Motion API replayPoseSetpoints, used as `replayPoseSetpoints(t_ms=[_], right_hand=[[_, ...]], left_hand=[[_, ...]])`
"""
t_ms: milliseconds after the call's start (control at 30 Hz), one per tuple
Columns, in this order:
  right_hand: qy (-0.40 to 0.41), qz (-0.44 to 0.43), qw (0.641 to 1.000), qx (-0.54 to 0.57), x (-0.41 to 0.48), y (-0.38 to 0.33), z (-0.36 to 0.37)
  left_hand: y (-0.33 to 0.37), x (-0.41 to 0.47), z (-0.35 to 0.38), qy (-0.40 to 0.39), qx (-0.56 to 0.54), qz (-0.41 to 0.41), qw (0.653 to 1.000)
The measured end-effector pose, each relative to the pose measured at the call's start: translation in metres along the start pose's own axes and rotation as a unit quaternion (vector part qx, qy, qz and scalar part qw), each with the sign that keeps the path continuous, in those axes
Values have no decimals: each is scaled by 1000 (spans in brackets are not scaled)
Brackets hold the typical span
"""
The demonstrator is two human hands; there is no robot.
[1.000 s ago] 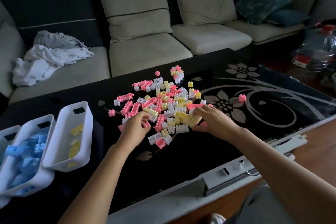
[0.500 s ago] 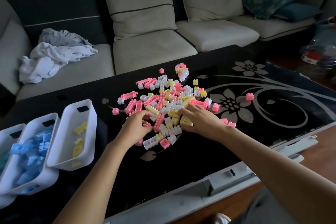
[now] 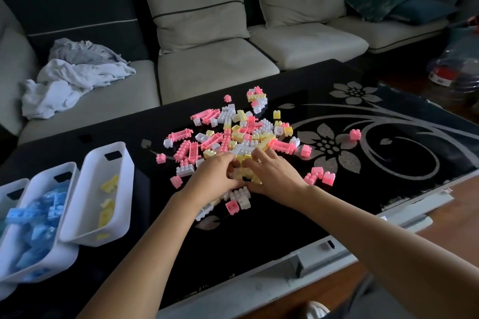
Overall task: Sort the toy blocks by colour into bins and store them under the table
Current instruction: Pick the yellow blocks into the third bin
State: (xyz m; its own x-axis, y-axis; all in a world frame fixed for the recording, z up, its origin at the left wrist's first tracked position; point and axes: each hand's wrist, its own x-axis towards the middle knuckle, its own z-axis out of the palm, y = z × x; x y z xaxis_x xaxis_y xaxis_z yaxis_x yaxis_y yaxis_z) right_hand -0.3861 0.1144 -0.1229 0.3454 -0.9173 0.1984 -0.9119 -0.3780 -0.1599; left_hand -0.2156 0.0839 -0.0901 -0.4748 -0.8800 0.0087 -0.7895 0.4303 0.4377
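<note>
Pink, pale yellow and white blocks [image 3: 233, 134] lie on a glossy black table [image 3: 285, 215] patterned with grey flowers; white bins [image 3: 77, 189] hold blue and yellow ones.

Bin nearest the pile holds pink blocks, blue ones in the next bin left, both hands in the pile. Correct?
One error: in the head view the nearest bin holds yellow blocks, not pink. Blue blocks in the next bin, left hand and right hand in the pile: all correct.

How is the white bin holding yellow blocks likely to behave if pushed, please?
Probably light and easy to slide: the white bin holds few yellow blocks. It seems propped on the neighbouring bin, so it may tip.
</note>
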Motion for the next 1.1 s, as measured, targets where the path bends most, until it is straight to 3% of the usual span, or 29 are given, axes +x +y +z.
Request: replayPoseSetpoints(t_ms=[267, 600, 700, 767, 833, 867, 900, 967, 1000, 1033, 1100], right_hand=[[-16, -30, 999, -24, 5, -6, 5], [20, 9, 1000, -21, 1, -15, 4], [66, 47, 992, 98, 1, -10, -2], [100, 99, 967, 212, 3, -8, -10], [104, 172, 909, 365, 2, -6, -22], [91, 213, 842, 487, 2, -4, -29], [72, 249, 734, 628, 2, -2, -35], [52, 285, 469, 834, 1, 2, -46], [48, 280, 386, 878, 0, 5, -49], [40, 267, 338, 901, 0, 5, -52], [24, 240, 312, 919, 0, 4, -53]], left_hand=[[-1, -3, 5, 30, 89, -16, 995], [-6, -7, 4, 97, 45, 3, 994], [-2, -7, -1, 142, -38, -17, 989], [-2, -5, -8, 160, -138, -59, 976], [0, -1, -15, 131, -278, -129, 943], [0, 2, -18, 104, -392, -169, 898], [2, 5, -22, 76, -517, -203, 828], [4, 9, -25, 36, -705, -246, 664], [4, 10, -26, 21, -750, -256, 610], [6, 10, -27, 7, -772, -258, 581], [6, 10, -28, -7, -776, -249, 579]])
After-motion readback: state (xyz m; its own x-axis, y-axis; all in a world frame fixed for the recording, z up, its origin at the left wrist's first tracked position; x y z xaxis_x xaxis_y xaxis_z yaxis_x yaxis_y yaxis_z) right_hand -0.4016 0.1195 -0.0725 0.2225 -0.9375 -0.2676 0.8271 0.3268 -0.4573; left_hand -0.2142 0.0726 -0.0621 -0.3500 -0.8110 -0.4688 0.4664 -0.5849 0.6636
